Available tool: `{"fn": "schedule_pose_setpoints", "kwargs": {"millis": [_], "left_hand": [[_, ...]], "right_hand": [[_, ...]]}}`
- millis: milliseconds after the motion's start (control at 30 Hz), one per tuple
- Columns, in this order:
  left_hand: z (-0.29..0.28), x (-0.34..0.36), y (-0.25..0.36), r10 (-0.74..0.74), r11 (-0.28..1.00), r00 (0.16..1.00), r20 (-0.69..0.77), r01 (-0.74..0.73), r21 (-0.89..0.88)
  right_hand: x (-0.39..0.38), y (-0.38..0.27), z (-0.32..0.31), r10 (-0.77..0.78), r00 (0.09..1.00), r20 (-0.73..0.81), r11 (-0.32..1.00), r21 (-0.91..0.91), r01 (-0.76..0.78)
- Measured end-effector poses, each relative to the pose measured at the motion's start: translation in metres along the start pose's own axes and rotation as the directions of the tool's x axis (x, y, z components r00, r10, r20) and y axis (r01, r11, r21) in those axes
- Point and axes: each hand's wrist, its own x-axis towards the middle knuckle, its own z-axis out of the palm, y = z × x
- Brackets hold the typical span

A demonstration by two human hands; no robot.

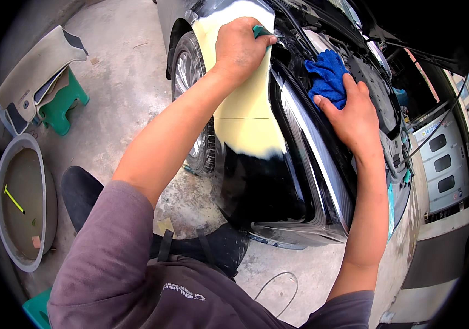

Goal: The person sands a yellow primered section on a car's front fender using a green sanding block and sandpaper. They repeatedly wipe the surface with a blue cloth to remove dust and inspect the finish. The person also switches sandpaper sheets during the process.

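My left hand [240, 48] presses its closed fingers along the upper edge of a car fender [245, 118] coated in pale yellow primer. Between thumb and fingers it pinches a small piece of green sandpaper [261, 31], mostly hidden by the hand. Over the edge of the engine bay, my right hand [355, 118] grips a crumpled blue cloth [327, 79], thumb on the near side. The headlight [314, 156] lies between my arms. Below the yellow area, the glossy black bumper [259, 183] shows a soft-edged border with the primer.
At left, a round grey tub [53, 192] holds water with a yellow strip in it. A green stool [59, 107] stands behind it, with a beige padded piece [37, 68] on top. The wheel [188, 68] sits under the fender. A thin cable [296, 282] loops on the concrete.
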Motion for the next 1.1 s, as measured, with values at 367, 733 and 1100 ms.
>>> {"fn": "schedule_pose_setpoints", "kwargs": {"millis": [367,733,1100], "left_hand": [[-0.001,-0.025,0.003,-0.056,0.998,0.994,-0.09,0.054,-0.028],[0.0,-0.019,0.008,-0.114,0.992,0.992,-0.055,0.111,-0.061],[-0.106,-0.042,-0.116,-0.201,0.978,0.979,0.045,0.203,-0.052]], "right_hand": [[0.013,0.023,-0.02,0.122,0.976,-0.182,0.878,0.477,-0.021],[-0.025,-0.054,-0.03,-0.62,0.779,0.096,0.785,0.073,0.615],[0.038,-0.12,0.034,-0.794,0.523,0.31,0.48,-0.209,0.852]]}}
